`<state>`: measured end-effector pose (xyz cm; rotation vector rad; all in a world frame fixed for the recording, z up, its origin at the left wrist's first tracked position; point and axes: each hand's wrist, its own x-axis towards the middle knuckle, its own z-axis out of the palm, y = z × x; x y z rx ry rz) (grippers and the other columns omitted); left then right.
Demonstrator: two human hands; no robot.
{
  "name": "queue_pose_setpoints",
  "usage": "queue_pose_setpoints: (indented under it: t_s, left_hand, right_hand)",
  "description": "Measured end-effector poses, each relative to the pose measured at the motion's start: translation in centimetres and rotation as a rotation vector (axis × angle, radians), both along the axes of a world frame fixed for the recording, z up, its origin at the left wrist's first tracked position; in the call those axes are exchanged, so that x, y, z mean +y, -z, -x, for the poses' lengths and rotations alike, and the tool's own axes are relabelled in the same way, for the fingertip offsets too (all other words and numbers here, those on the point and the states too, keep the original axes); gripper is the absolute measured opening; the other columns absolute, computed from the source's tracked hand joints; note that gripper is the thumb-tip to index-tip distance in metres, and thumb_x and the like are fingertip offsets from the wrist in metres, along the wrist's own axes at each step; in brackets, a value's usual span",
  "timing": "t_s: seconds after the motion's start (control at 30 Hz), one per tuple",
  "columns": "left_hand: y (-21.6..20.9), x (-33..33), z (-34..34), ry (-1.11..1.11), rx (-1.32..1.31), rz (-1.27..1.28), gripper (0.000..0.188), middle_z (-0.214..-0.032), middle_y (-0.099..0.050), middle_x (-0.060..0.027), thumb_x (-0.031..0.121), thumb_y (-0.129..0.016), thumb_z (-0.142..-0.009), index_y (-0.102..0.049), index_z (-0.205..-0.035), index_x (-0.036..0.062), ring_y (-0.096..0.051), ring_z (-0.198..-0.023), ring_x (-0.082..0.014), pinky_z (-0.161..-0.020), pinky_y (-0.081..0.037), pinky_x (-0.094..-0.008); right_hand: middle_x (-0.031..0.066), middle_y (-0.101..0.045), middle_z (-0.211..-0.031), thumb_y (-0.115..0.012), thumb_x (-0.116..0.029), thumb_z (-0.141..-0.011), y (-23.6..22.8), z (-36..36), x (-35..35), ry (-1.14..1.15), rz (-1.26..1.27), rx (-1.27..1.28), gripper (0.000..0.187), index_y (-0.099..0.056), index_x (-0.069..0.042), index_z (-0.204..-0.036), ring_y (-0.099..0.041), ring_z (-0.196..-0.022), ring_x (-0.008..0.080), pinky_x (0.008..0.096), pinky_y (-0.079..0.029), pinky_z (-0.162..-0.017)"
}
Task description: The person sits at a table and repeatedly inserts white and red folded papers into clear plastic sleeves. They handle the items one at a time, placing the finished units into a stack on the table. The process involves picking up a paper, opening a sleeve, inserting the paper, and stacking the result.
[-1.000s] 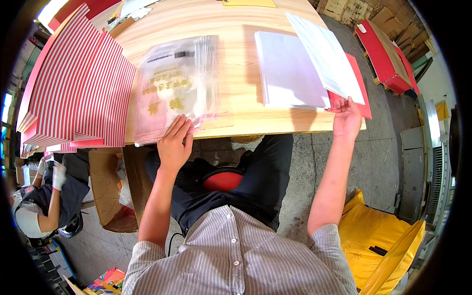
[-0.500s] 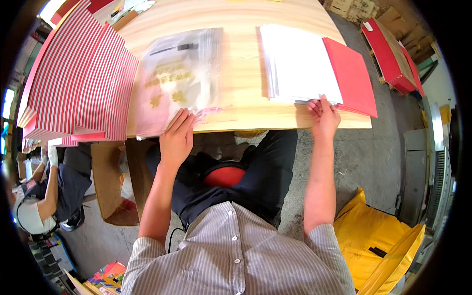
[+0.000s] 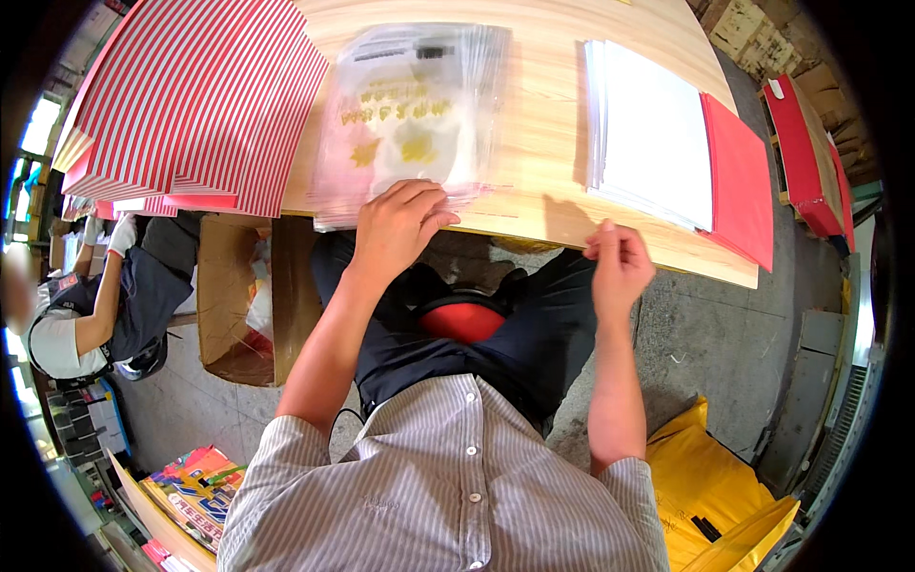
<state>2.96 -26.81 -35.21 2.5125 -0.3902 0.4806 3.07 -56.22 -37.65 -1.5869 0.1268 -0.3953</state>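
Observation:
My left hand (image 3: pixel 398 225) rests on the near edge of a stack of clear plastic bags (image 3: pixel 419 105) with gold printing. Its fingers lie bent over the plastic and the thumb stands apart. My right hand (image 3: pixel 620 265) hovers by the table's front edge, fingers curled in toward the thumb, with nothing visible in them. Beyond it, to the right, a stack of white sheets (image 3: pixel 653 138) partly overlaps red sheets (image 3: pixel 741 181). These sheets are apart from my hand.
Tall stacks of red-and-white striped sheets (image 3: pixel 210 105) stand on the table's (image 3: pixel 543 124) left. An open cardboard box (image 3: pixel 229 357) sits below, left of my legs. A yellow bag (image 3: pixel 701 467) lies at lower right. Another person (image 3: pixel 95 305) in white gloves works at far left.
My right hand has left the white sheets' near edge and come back toward me and left. My left hand has slid right along the bags' near edge. The view has shifted.

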Motion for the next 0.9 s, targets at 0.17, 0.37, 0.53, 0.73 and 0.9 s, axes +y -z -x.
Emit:
queue_pose_setpoints:
  t_s: [0.17,0.37,0.53,0.73,0.9]
  left_hand:
    - [0.3,1.0,-0.1,0.062,0.022,-0.018,0.018,-0.112,-0.072,-0.0077,0.007,-0.072,-0.083,-0.073,-0.101,0.0056,-0.069,-0.106,-0.0259,-0.086,-0.057,-0.036]
    - [1.4,0.8,-1.2,0.051,0.038,0.038,0.013,-0.112,-0.073,-0.0075,0.006,-0.072,-0.083,-0.073,-0.096,0.0059,-0.07,-0.102,-0.0248,-0.084,-0.058,-0.0352]
    - [2.0,1.0,-1.5,0.025,0.141,0.204,0.011,-0.108,-0.074,-0.0105,0.001,-0.074,-0.082,-0.071,-0.092,0.0029,-0.072,-0.097,-0.0231,-0.08,-0.06,-0.0331]
    - [2.3,0.6,-1.1,0.038,0.098,0.384,0.012,-0.1,-0.074,-0.0084,0.005,-0.077,-0.08,-0.067,-0.088,0.0045,-0.072,-0.082,-0.0238,-0.071,-0.059,-0.0315]
    - [2.8,0.1,-1.3,0.095,-0.112,0.263,0.014,-0.094,-0.074,-0.0051,0.006,-0.078,-0.076,-0.065,-0.083,0.0067,-0.071,-0.081,-0.0228,-0.07,-0.057,-0.033]
  right_hand:
    - [0.014,-0.071,-0.097,-0.067,-0.006,-0.091,-0.2,-0.8,4.0,-0.243,0.515,-0.326,0.017,-0.07,0.001,-0.106,-0.068,-0.09,0.0268,0.0344,-0.053,-0.081]
    - [0.0164,-0.064,-0.13,-0.062,-0.01,-0.092,-0.8,-4.1,7.5,-0.571,0.783,-0.451,0.034,-0.063,0.0,-0.125,-0.053,-0.129,0.0348,0.0439,-0.04,-0.105]
    - [0.0176,-0.059,-0.136,-0.061,-0.011,-0.095,-0.7,-4.4,7.1,-0.582,0.654,-0.362,0.038,-0.059,0.0,-0.131,-0.05,-0.133,0.0358,0.0435,-0.038,-0.11]
    - [0.0179,-0.057,-0.138,-0.062,-0.014,-0.096,-0.1,-4.4,6.5,-0.544,0.436,-0.236,0.042,-0.056,-0.001,-0.135,-0.053,-0.129,0.0345,0.0403,-0.041,-0.109]
    - [0.0158,-0.063,-0.116,-0.063,-0.016,-0.096,0.1,-4.6,6.4,-0.479,0.362,-0.231,0.026,-0.064,0.0,-0.117,-0.059,-0.112,0.0284,0.0363,-0.045,-0.099]
